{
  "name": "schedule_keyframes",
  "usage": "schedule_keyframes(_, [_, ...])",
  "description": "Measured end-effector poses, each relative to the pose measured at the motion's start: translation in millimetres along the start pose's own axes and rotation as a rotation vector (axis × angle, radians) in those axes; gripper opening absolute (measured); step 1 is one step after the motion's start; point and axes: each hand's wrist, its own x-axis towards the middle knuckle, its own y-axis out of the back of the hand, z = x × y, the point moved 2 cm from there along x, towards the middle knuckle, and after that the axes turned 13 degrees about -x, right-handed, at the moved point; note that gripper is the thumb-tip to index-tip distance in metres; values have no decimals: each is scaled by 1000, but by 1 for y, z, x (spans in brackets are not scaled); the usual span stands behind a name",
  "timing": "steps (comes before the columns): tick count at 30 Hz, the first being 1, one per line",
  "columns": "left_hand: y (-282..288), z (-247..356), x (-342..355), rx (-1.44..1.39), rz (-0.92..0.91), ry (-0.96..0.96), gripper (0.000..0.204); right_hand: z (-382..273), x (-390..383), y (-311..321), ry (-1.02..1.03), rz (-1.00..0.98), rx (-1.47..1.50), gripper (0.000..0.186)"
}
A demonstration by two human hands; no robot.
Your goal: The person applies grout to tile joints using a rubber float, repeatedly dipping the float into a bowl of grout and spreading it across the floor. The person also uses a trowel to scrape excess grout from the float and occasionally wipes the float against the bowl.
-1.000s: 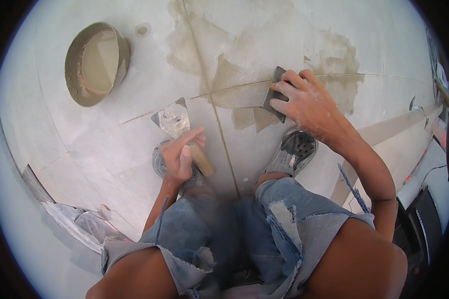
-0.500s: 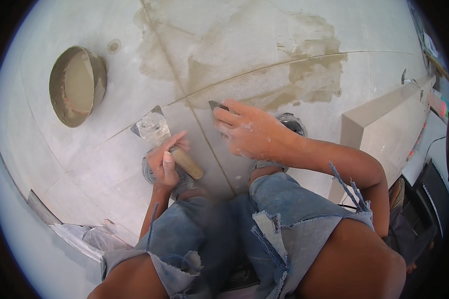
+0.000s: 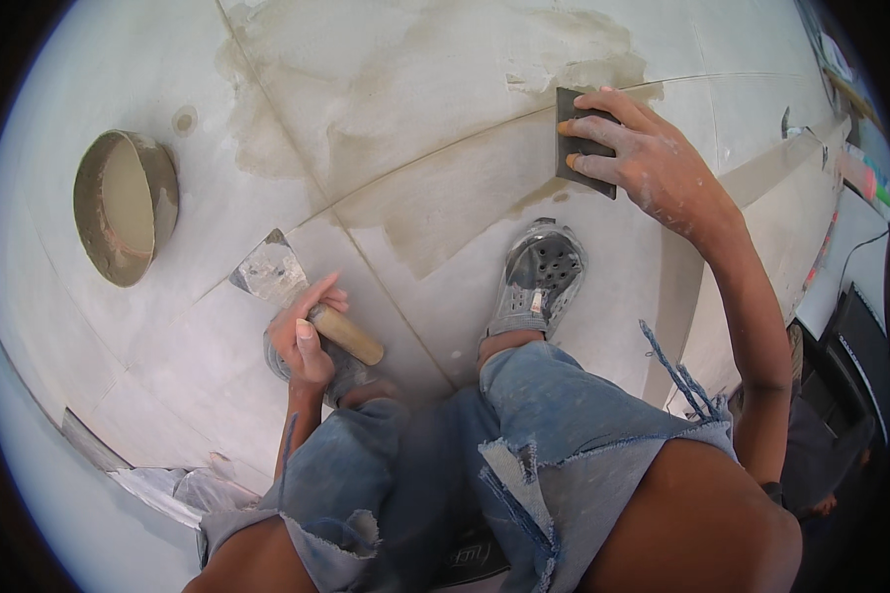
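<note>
Though visible, float (image 3: 585,145) partly hidden.

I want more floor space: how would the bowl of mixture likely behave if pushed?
The bowl may feel fairly heavy, since pale mixture lies inside. The mixture looks smooth and wet, so could slosh. The rounded bowl might rock.

Bright diffuse light, soft shadows; fisheye-bent edges, black corners; lower middle hazy.
</note>
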Motion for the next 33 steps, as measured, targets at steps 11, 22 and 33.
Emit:
schedule_keyframes(11, [-1,1,1,69,36,-11,75,-5,-15,-32,-144,43,92,24])
schedule_keyframes(22, [4,-4,-2,35,42,-4,79,-88,-117,-57,-823,160,222,57])
schedule_keyframes(33, [2,-2,0,46,38,-6,76,-81,-71,-84,-928,249,112,58])
